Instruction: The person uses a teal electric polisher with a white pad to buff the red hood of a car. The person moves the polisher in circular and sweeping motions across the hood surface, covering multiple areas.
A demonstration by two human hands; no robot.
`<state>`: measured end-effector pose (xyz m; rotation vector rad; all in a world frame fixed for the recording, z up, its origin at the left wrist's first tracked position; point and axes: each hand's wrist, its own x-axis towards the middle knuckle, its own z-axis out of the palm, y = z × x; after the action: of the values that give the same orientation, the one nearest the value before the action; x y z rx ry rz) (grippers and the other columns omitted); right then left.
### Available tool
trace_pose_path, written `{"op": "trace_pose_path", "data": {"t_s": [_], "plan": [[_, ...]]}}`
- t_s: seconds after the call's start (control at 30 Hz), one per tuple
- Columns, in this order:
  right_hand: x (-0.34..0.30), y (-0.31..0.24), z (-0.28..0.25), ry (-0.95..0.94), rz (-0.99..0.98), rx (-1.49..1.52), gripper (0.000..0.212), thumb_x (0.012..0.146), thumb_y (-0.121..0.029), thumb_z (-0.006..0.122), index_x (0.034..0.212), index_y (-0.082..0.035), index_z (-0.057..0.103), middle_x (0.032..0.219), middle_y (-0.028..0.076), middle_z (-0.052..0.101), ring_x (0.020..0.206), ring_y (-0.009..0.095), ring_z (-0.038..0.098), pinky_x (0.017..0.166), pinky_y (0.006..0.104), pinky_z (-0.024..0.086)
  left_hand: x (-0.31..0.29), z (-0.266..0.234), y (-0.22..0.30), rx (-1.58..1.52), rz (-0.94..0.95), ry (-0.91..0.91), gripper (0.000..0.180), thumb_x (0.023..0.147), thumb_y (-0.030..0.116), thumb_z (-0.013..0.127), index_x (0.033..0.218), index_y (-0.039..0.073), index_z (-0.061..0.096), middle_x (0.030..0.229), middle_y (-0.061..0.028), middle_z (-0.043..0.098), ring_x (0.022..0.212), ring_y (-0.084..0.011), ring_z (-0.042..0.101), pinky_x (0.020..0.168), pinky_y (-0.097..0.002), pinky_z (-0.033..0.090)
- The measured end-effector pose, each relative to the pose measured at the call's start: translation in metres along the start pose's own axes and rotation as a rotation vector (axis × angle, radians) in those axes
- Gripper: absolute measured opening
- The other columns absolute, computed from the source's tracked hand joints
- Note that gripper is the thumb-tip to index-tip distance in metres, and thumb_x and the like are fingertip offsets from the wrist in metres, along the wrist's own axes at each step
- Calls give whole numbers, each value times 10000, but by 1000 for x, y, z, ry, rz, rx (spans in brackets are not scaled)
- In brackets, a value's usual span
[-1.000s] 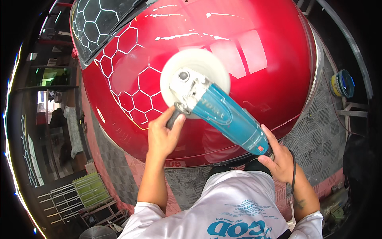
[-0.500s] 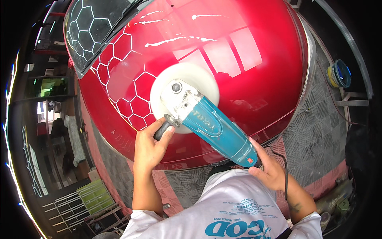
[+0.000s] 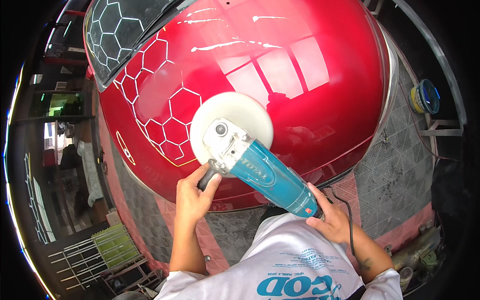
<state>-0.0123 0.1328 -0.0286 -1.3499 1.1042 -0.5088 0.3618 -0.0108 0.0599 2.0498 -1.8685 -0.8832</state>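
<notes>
Red lacquered metal fills most of what I see — the glossy red car bonnet point(image 3: 300, 100) with its white hexagon line pattern point(image 3: 160, 110) running off toward ten o'clock. My teal-bodied electric polisher with a grey metal head point(image 3: 260, 172) lies across the panel, its round white foam pad point(image 3: 232, 125) flat on the paint near the centre, overlapping the edge of the hexagons.

My left hand point(image 3: 192, 197) is wrapped tight around the black side handle point(image 3: 207, 175) at seven o'clock from the pad, fingers fully closed on it. My right hand point(image 3: 332, 220) is curled around the tail of the teal body at five o'clock, where the black power cord point(image 3: 347, 220) leaves it; how firmly the fingers close there I cannot quite tell, as the body hides them.

What worries me is the pad tipping. If I lean harder on the side handle than on the tail, I judge the pad's edge would dig in and could mark the paint or scuff the white lines. The cord hangs by my right wrist, close to the bonnet's lower edge — slack there might drag over the finish. A round blue-and-yellow tin point(image 3: 425, 96) sits on a metal frame point(image 3: 440, 131) at two o'clock, well apart.
</notes>
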Motion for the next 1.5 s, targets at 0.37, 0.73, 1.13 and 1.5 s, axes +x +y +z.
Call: {"op": "trace_pose_path", "data": {"t_s": [0.37, 0.73, 1.13, 1.5], "plan": [[83, -39, 62, -152, 1, -127, 1036, 1129, -565, 666, 1860, -91, 106, 1429, 383, 709, 1253, 554, 742, 1084, 581, 585, -19, -25, -171, -218, 141, 259, 406, 1083, 198, 817, 1407, -44, 779, 954, -1, 769, 794, -84, 646, 733, -290, 549], [48, -51, 11, 236, 60, -116, 950, 1094, -368, 741, 1831, -34, 243, 1632, 329, 619, 1430, 472, 694, 1190, 488, 553, 75, -15, -38, -168, 159, 62, 468, 1023, 256, 874, 1407, -1, 801, 1049, -175, 880, 946, -169, 818, 885, -349, 637], [-33, 5, -1, 533, 236, 192, 925, 1099, -710, 682, 1670, -18, 457, 956, 30, 645, 699, 101, 607, 589, 261, 516, 88, 33, 70, 16, 380, -98, 438, 990, 446, 835, 1283, 123, 872, 902, -193, 829, 833, -424, 809, 783, -520, 648], [88, -94, 72, 119, 123, 94, 959, 1131, -394, 721, 1827, -1, 191, 1526, 354, 680, 1426, 465, 706, 1211, 466, 521, 82, -93, -69, -126, 190, 23, 346, 1004, 186, 849, 1277, -27, 853, 980, -103, 866, 861, -146, 757, 838, -345, 601]]}}
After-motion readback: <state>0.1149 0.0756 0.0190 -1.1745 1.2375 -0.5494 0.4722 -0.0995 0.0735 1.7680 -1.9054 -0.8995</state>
